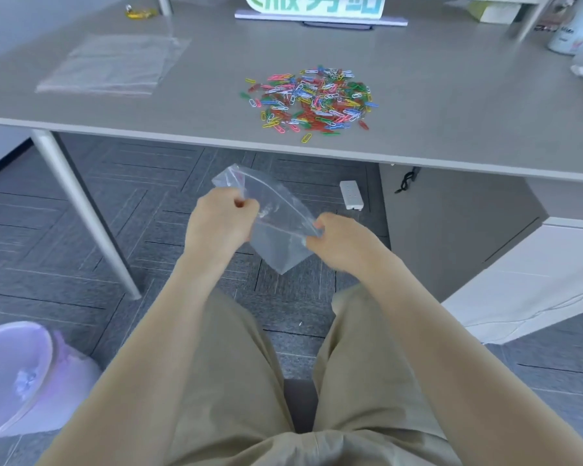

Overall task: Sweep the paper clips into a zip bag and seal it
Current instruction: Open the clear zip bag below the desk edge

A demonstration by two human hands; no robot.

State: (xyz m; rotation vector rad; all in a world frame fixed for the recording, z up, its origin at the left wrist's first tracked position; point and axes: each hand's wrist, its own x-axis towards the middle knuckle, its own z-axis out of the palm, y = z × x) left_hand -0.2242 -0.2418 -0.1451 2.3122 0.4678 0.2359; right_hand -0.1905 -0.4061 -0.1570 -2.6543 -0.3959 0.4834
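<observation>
1. Work item: a small clear plastic zip bag is held in the air below and in front of the near edge of the grey desk, above the person's lap. It holds no clips.
2. Left hand: fingers curled, pinching the bag's upper corner at the zip strip.
3. Right hand: fingers curled, pinching the opposite end of the same strip. Whether each hand grips one wall or both cannot be told.
4. Target material: a loose heap of multicoloured paper clips lies on the desk near its front edge, well apart from the bag. A few strays sit closest to the edge.
5. Judged step: opening the bag mouth. None of the sweeping has been done.
6. Recommended method: separate the two walls at the strip with thumb and forefinger, then pull apart along the full width so the mouth gapes fully.
7. Bring the open mouth just under the desk edge, directly below the heap, with one lip touching the edge.
8. Risk: a half-open or sagging mouth would let clips fall to the grey carpeted floor.
9. Other items: a stack of clear plastic bags lies flat at the desk's far left.
</observation>
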